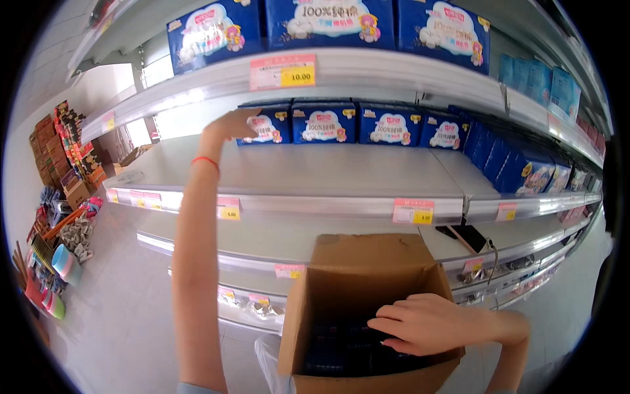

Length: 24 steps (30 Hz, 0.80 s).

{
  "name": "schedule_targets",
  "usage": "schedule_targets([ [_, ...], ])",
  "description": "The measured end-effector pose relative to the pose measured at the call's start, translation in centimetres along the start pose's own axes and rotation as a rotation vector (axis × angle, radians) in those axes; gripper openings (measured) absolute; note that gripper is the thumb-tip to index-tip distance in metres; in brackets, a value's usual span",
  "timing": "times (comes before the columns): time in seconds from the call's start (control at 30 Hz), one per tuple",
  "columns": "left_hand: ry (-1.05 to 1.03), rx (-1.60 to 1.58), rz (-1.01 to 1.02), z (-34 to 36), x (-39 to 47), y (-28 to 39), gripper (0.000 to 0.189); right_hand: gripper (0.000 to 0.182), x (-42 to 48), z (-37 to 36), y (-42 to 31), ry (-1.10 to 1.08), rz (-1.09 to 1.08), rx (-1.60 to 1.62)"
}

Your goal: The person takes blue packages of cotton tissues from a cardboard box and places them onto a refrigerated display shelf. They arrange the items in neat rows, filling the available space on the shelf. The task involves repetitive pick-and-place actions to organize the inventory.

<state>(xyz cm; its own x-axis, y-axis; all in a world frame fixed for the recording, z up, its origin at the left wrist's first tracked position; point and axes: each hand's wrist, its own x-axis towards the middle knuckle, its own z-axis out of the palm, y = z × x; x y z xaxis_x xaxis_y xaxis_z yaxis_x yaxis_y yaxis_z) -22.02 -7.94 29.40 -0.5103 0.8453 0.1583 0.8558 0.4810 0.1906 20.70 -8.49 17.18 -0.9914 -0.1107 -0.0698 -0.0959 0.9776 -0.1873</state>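
My left hand point(231, 124) reaches out to the middle shelf point(320, 167). Its fingers and thumb are around the left end of a blue pack point(273, 129) printed with a white cloud, the leftmost of a row at the back. Part of that pack's left side is hidden by the hand. Below, an open cardboard carton point(371, 251) stands before me, its far flap folded up. Dark blue packs point(327, 357) lie inside it in shadow. Over the carton's right side hovers my right hand point(423, 322), fingers loosely bent and apart, with nothing visible in them.
Larger blue packs point(330, 22) stand on the shelf above, whose edge overhangs. More blue packs point(529, 170) line the right side. A phone point(470, 239) with a strap lies on the lower shelf. Plastic buckets point(66, 263) and stacked cartons are on the left.
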Motion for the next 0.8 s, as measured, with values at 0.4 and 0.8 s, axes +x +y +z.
schedule_targets([
  [0.4, 0.564, 0.107, 0.864, 8.2, -20.1, 8.3, 0.042, 0.061, 2.6, 17.3, 9.6, -1.139, 0.134, 0.224],
  [0.8, -0.082, -0.134, 1.084, 16.1, -24.1, 8.3, 0.013, 0.046, 3.8, 14.0, 8.2, -0.809, 0.202, 0.155],
])
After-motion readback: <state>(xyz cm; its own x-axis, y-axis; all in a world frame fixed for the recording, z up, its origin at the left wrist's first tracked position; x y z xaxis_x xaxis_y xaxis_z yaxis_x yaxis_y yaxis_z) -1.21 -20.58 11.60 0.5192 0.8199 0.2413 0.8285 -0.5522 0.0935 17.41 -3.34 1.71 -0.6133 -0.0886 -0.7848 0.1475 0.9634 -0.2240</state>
